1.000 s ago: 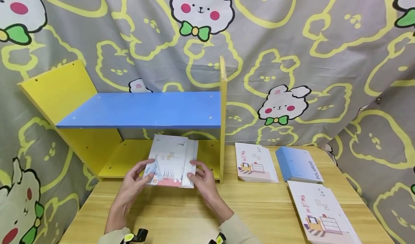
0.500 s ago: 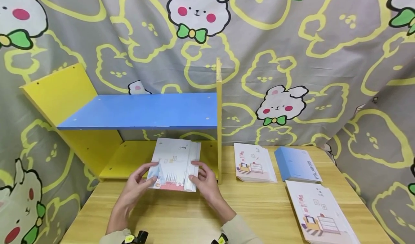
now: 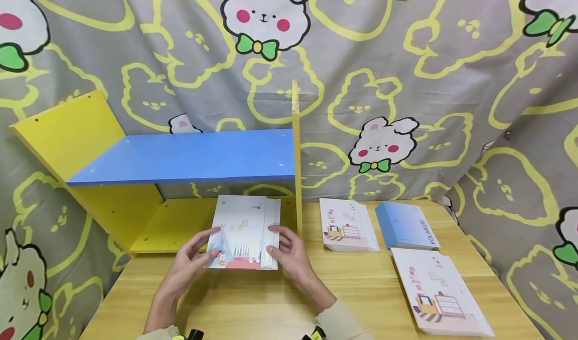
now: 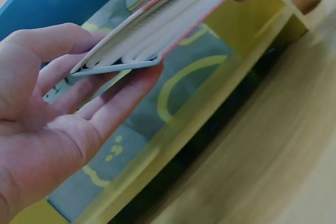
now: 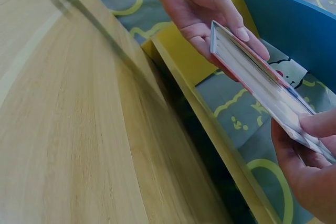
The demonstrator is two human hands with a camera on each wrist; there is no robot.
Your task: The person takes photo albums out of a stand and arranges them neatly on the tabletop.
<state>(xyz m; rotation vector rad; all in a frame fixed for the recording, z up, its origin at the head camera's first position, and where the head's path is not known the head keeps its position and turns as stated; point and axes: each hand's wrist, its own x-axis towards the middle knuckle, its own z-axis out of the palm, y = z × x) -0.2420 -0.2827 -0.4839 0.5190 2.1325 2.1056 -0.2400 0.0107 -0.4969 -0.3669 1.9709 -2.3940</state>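
Both hands hold a white photo album (image 3: pixel 241 224), its cover printed with a pastel room scene, in front of the shelf's lower compartment. My left hand (image 3: pixel 186 261) grips the left edge, thumb on the cover and fingers beneath. At the opposite edge my right hand (image 3: pixel 294 256) pinches the album between thumb and fingers. From the left wrist, the album's (image 4: pixel 142 32) page edges show between its covers. The right wrist view has the album (image 5: pixel 257 85) tilted between both hands, raised off the tabletop.
A yellow shelf unit with a blue middle board (image 3: pixel 189 154) and yellow bottom board (image 3: pixel 180 217) stands behind the hands. Right of its upright panel (image 3: pixel 296 159), a white album (image 3: pixel 346 224), a blue POLAROID album (image 3: pixel 406 224) and another white album (image 3: pixel 438 292) lie on the wooden table (image 3: pixel 253 310).
The album and both hands have shifted slightly right and toward me relative to the shelf. The head view has turned a little to the right. Both hands keep their grip.
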